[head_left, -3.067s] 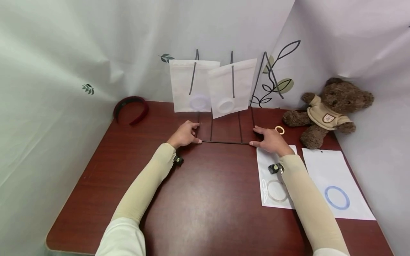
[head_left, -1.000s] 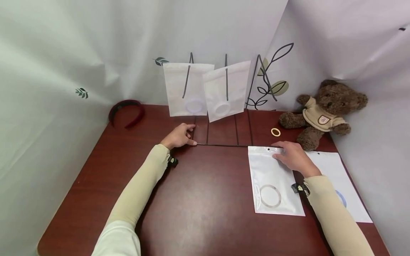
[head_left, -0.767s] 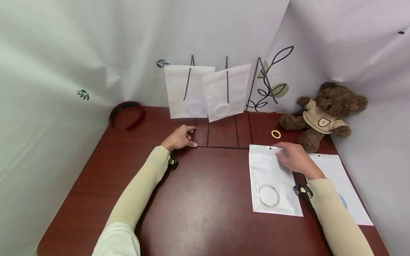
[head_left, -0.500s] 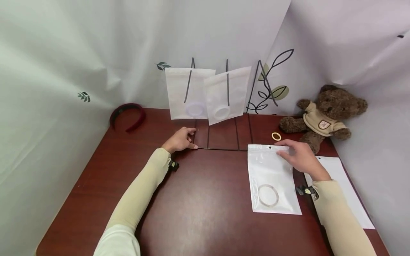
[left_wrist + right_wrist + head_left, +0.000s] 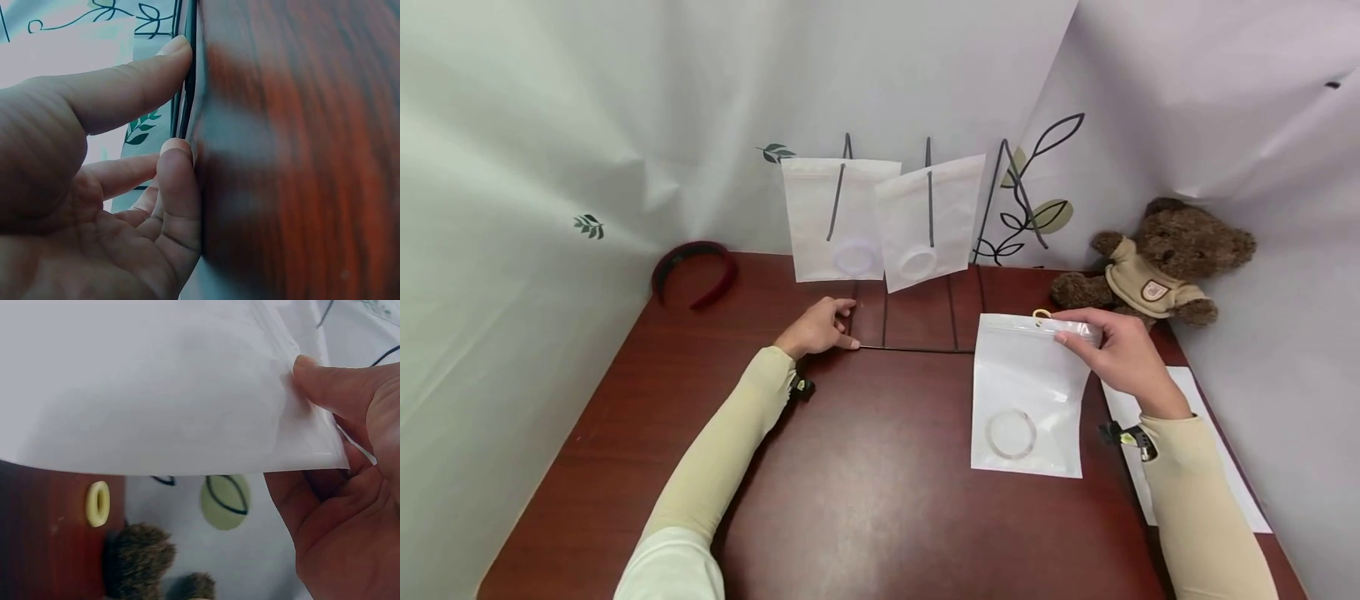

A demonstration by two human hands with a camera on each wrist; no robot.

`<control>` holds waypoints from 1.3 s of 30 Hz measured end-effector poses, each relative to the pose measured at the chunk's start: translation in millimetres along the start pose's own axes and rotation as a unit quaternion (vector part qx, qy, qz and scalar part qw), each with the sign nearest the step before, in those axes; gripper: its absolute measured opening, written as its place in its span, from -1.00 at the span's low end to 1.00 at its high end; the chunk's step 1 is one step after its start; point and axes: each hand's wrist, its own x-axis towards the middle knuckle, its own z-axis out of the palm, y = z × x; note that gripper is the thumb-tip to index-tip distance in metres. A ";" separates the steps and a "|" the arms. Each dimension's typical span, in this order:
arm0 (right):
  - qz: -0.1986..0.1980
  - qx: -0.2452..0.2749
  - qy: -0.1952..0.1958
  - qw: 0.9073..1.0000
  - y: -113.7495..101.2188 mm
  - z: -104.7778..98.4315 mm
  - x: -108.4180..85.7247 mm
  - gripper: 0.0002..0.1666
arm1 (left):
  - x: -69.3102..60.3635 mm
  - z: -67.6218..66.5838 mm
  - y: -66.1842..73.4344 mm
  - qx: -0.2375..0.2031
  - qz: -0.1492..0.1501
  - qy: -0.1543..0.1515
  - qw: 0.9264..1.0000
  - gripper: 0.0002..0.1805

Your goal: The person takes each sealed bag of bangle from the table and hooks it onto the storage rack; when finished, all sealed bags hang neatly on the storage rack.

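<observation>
Red-brown table (image 5: 850, 517) beneath both grips in head view; in pinch of right hand (image 5: 1123, 357), white pouch (image 5: 1026, 383), hanging down-left. Left wrist view: black rack (image 5: 189, 94) in hold of left hand (image 5: 84, 194). Right wrist view: yellow ring (image 5: 92, 505) left of grip.

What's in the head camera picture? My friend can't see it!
A person's right hand holds up a white pouch by its top corner, while the left hand holds a corner of a black wire rack with two more white pouches hanging on it. On the reddish table, a red headband is at back left, a teddy bear back right.
</observation>
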 end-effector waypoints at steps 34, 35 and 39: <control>-0.160 0.063 0.111 0.979 -71.5 -46.6 37.1 -0.56 | -2.1 -1.5 -0.5 -0.013 -0.012 -0.005 1.000 -0.02; -0.159 0.064 0.115 0.978 -72.9 -47.1 39.3 -0.57 | -2.0 -1.4 -0.7 -0.013 -0.013 -0.006 1.000 -0.02; -0.158 0.057 0.127 0.978 -77.4 -48.9 47.4 -0.62 | -2.2 -0.9 0.2 -0.011 -0.011 -0.006 1.000 -0.02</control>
